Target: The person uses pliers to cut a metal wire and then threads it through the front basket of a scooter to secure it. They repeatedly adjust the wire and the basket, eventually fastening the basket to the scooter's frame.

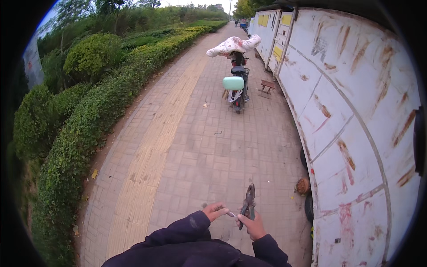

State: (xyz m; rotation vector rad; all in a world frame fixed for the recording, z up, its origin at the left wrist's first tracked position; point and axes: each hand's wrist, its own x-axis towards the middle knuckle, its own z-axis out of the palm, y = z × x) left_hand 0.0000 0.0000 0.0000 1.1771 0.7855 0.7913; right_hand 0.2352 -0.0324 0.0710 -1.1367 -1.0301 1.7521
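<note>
While the right hand is clamped on dark pliers near the body, the left hand pinches a small pale piece between both hands. I judge that a steady, close grip helps here, above the brick pavement.

Pliers: dark metal, dull, looking worn. Sleeves: dark matt cloth. Pavement: rough brick pavers, matt, showing yellowish strip. Wall panels: painted white metal, rust streaking through. Scooter: glossy pale-green plastic box, patterned cloth cover draping over handlebars. Hedge: leafy, rough.
</note>
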